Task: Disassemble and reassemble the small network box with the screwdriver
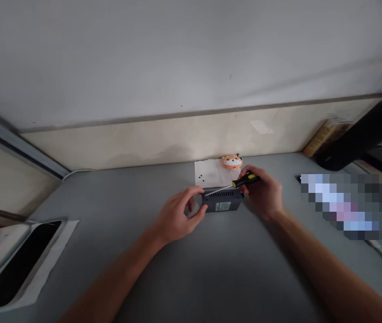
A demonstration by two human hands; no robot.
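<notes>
The dark vented box (pixel 214 205) rests on the grey desk (pixel 137 282) between your hands, its left end held between the thumb and fingers of your left hand (pixel 176 216). Your right hand (pixel 265 192) is closed around the black-and-yellow handle of a screwdriver (pixel 245 180), its shaft slanting across the slots toward that end. Just behind, white paper (pixel 208 168) bears small dark pieces (pixel 200 176) and an orange animal-faced item (pixel 232 162).

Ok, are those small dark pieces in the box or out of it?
Out: the small dark pieces lie on the white paper behind the dark box.
</notes>
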